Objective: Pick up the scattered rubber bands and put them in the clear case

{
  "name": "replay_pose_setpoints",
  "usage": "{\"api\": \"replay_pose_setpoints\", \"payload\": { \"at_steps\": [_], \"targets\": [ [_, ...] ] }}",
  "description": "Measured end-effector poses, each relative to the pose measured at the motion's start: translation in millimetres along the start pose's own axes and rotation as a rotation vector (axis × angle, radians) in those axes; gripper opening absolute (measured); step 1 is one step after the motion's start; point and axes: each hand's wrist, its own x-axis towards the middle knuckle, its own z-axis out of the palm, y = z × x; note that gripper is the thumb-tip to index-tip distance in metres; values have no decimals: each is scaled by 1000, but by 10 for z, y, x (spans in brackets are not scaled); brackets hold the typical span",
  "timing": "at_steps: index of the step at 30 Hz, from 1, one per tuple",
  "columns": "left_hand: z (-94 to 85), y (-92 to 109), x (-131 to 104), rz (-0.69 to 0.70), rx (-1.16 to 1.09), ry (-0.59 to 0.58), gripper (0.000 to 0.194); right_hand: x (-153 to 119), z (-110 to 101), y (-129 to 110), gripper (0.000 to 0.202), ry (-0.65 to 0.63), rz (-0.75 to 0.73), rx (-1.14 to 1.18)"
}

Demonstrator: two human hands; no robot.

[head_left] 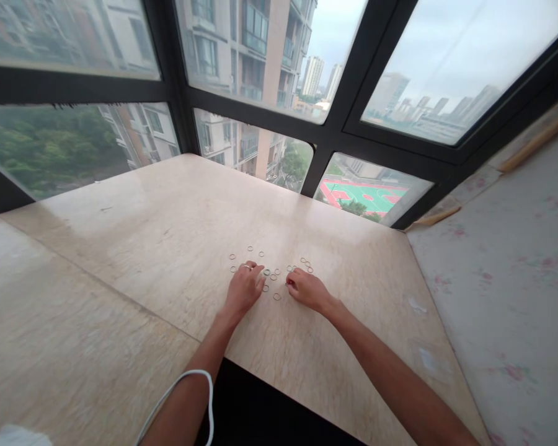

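Note:
Several small thin metal rings (277,297) lie scattered on the marble-patterned surface around both hands. My left hand (246,285) rests there with thumb and forefinger curled together. At those fingertips is a thicker-looking grey ring (266,272), seemingly pinched between them. One finger of this hand wears a ring (246,266). To the right, my right hand (307,288) has its fingers curled in a pinch; what they hold, if anything, is too small to make out. Just beyond its knuckles lie more rings (303,260), and a few others lie between the hands.
Dark-framed windows (255,114) border the far side of the pale counter (167,204). A flower-patterned wall (506,297) stands at the right, with clear plastic scraps (428,359) near it. A white cable (199,371) crosses my left forearm. Something white (18,435) sits at bottom left.

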Motion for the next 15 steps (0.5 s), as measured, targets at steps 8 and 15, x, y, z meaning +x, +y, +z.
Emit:
{"api": "replay_pose_setpoints", "payload": {
  "at_steps": [8,15],
  "targets": [
    [55,18,286,80,36,-180,15,103,-65,90,7,35,40,196],
    [-40,-48,214,-34,-96,-122,15,260,-64,53,12,44,163,437]
  ]
}}
